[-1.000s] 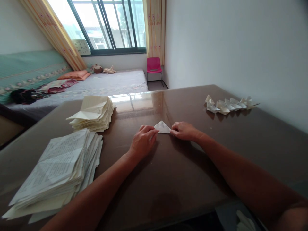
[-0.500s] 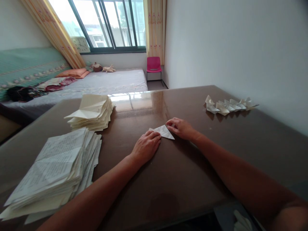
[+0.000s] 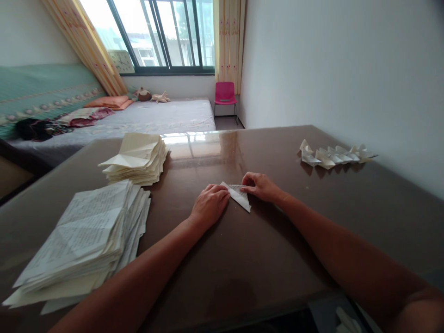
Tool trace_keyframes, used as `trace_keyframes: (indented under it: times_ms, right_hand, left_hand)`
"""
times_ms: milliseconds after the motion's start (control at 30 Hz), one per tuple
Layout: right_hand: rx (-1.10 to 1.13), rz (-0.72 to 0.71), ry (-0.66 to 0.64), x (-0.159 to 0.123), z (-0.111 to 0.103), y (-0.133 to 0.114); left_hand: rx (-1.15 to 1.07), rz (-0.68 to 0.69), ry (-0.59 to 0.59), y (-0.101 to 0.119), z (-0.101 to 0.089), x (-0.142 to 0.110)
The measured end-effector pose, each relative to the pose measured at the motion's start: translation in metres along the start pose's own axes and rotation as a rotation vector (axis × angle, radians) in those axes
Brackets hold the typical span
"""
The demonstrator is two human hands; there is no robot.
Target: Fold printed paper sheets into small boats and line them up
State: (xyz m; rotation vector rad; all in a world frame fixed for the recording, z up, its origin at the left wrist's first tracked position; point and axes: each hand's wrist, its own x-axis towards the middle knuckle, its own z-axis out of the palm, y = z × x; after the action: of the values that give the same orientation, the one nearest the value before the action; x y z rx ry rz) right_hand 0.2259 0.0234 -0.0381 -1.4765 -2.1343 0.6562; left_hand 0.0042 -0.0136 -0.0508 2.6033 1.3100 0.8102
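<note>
Head view: my left hand (image 3: pixel 211 204), finger closure unclear, probably steadies the small white folded-paper triangle (image 3: pixel 241 198) on the glossy brown desk (image 3: pixel 229 259); my right hand (image 3: pixel 262 187) pinches one corner.

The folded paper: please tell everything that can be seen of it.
The folded paper is whitish, roughly triangular, with faint marks and a plain band along one slanting edge. It rests on the brown table, one tip toward the camera; the left hand touches its left corner, the right hand its right side.
</note>
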Motion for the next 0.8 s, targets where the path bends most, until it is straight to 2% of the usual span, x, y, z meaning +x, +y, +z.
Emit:
trace_keyframes:
  times_ms: [133,333,567,667,800]
  right_hand:
    - [0.179,-0.003,-0.039,-0.001,0.000,0.005]
    - [0.429,-0.029,-0.152,-0.002,-0.001,0.012]
    - [0.429,-0.047,-0.100,-0.005,-0.001,0.007]
    - [0.393,-0.092,-0.051,-0.005,-0.002,0.006]
    - [0.352,-0.131,-0.049,-0.007,-0.003,0.003]
  left_hand:
    - [-0.095,-0.116,0.093,-0.010,0.005,0.005]
    - [-0.254,-0.220,0.130,-0.015,0.007,0.009]
    - [-0.404,-0.304,0.140,-0.012,0.003,0.011]
    - [-0.535,-0.339,0.150,-0.013,0.002,0.012]
    - [-0.649,-0.337,0.174,-0.012,0.002,0.013]
